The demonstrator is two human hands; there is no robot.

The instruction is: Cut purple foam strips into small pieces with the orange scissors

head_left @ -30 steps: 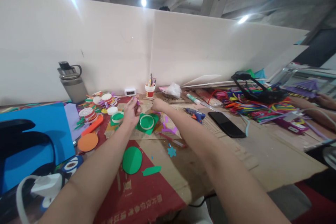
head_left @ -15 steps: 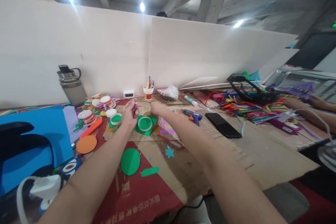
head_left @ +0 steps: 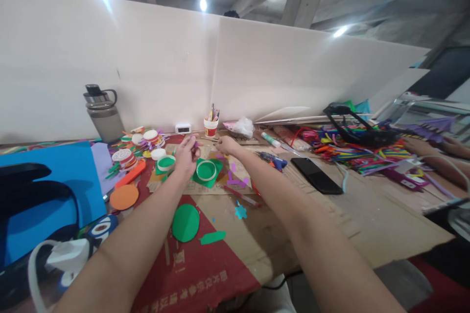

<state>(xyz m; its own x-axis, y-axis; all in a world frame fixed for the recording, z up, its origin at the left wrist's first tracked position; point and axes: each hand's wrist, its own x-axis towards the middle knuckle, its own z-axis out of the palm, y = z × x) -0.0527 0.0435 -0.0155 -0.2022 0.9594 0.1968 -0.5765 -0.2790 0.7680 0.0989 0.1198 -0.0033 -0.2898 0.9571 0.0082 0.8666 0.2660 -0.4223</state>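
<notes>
My left hand (head_left: 186, 155) is closed, pinching a small purple piece (head_left: 196, 145) at its fingertips. Over the far part of the cardboard, my right hand (head_left: 228, 147) has its fingers curled together; whatever may be between them is too small to make out. Just below and between the hands, a white ring (head_left: 206, 162) rests on a green sheet (head_left: 210, 182). Beside my left wrist sits another white ring (head_left: 166, 156) with green inside. Purple scraps (head_left: 237, 182) lie under my right forearm. Nearer are a green disc (head_left: 185, 223), a green strip (head_left: 213, 237) and a blue star-like cutout (head_left: 241, 211).
A bottle (head_left: 104, 115), orange disc (head_left: 124, 197) and blue sheet (head_left: 55, 190) are on the left. At the back stands a pen cup (head_left: 210, 128). To the right lie a glue gun (head_left: 272, 160), a phone (head_left: 316, 175), colourful craft sticks (head_left: 341, 149) and another person's hands (head_left: 422, 149).
My right hand has shifted slightly to the right, away from my left hand, and more purple scraps show. My left hand still pinches the purple piece. The whole view has shifted a little.
</notes>
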